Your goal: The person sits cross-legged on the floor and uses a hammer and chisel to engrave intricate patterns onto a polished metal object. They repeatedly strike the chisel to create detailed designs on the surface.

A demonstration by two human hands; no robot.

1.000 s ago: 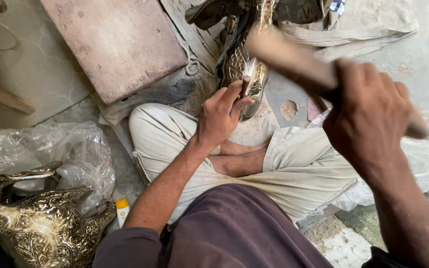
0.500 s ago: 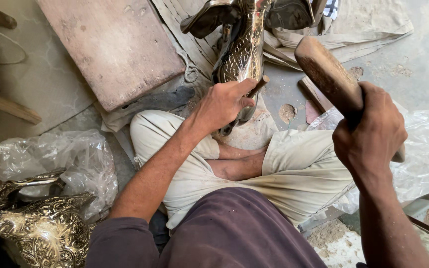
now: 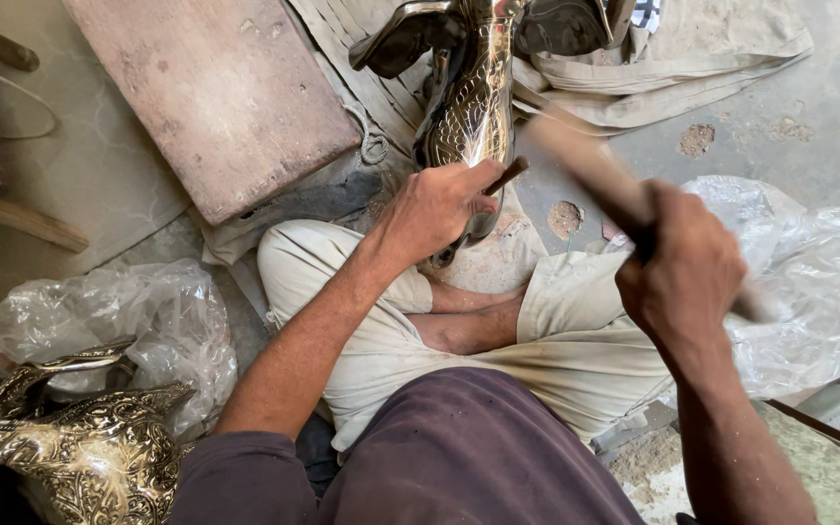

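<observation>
The left hand (image 3: 437, 209) is gripping a thin dark punch (image 3: 506, 177), fingers curled tight around it, tip pressing against the engraved brass figure (image 3: 473, 112) that is lying just beyond the crossed legs (image 3: 498, 321); the right hand (image 3: 682, 267) is clenching a wooden mallet (image 3: 600, 180), fingers wrapped fully round the handle, its head blurring above the figure; another ornate brass piece (image 3: 60, 447) is sitting at lower left beside crumpled plastic (image 3: 138, 316).

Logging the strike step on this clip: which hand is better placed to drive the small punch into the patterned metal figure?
Right. The right hand grips the wooden mallet raised above the punch, while the left hand is occupied pinching that punch against the metal figure.
</observation>
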